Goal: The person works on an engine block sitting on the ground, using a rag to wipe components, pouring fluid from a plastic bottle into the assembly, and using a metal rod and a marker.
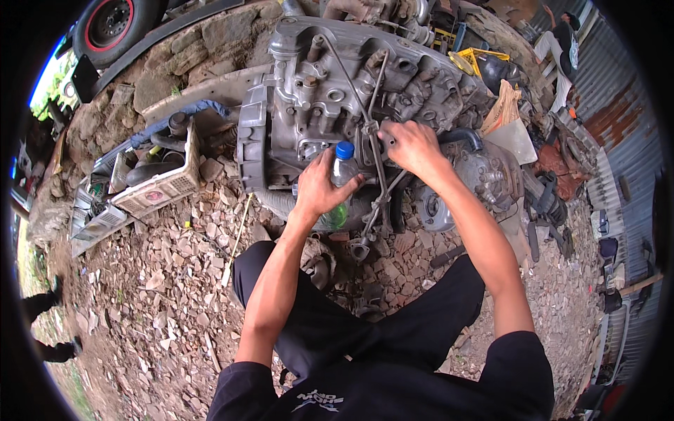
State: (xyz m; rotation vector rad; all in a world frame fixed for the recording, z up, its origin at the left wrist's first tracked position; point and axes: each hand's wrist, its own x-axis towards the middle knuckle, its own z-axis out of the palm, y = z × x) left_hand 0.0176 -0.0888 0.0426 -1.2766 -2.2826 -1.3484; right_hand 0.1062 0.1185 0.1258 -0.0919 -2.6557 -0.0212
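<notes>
My left hand (323, 186) is wrapped round a clear plastic bottle (344, 167) with a blue cap and green liquid low in it, upright before a large grey metal engine (309, 77). My right hand (411, 147) is closed at thin metal pipes (358, 91) that cross the engine's front, its fingers around something small and dark that I cannot make out. Below it the pipes run down to a flanged end (360, 251). A round housing with a black hose (491, 179) lies right of my right hand.
Crates of parts (154, 193) stand left on stony ground (161, 288). A stone wall (196, 49) and wheel (109, 31) are behind. Cardboard (516, 140) and a yellow crate (491, 59) lie right, beside corrugated sheeting (614, 112). Someone sits top right (562, 49); another's feet (42, 302) show left.
</notes>
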